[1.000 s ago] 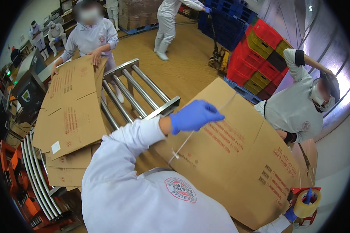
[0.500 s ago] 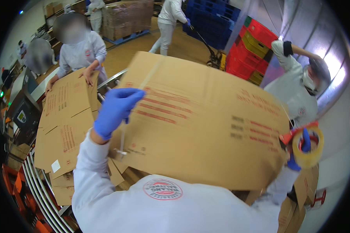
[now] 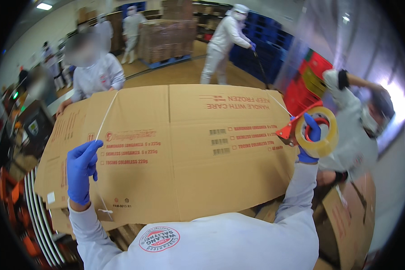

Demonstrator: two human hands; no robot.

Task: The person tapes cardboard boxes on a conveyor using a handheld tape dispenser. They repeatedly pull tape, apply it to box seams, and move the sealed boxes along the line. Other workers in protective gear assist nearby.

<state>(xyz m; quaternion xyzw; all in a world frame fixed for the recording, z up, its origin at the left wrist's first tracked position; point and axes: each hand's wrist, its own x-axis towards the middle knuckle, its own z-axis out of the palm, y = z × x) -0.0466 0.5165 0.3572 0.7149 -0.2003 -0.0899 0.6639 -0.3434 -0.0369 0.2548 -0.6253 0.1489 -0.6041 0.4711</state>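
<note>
A wide stack of flattened cardboard boxes (image 3: pixel 180 175) with red print stands tilted in front of me, a white string (image 3: pixel 107 116) passing over its left part. My left hand (image 3: pixel 82 171) is closed in a pinch on that string, which runs down to a knot near the lower edge. At the right side, my right hand (image 3: pixel 307 155) is closed round a red tape dispenser (image 3: pixel 287 131) carrying a roll of clear yellowish tape (image 3: pixel 332 135). A second string (image 3: pixel 279 102) leads from the top edge toward this hand; whether the fingers also grip it is hidden.
One co-worker (image 3: pixel 96 74) stands behind the stack at left, another (image 3: pixel 351 121) close by at right. Further back, a person (image 3: pixel 225 42) holds a pallet-jack handle. Metal rollers (image 3: pixel 42 225) lie at lower left, red and yellow crates (image 3: pixel 306 81) at back right, more flattened cardboard (image 3: pixel 346 225) at lower right.
The cardboard stack has swung left and now stands more level before me. Both hands have moved left with it, the left one also lower, still on the string; the tape dispenser stays in my right.
</note>
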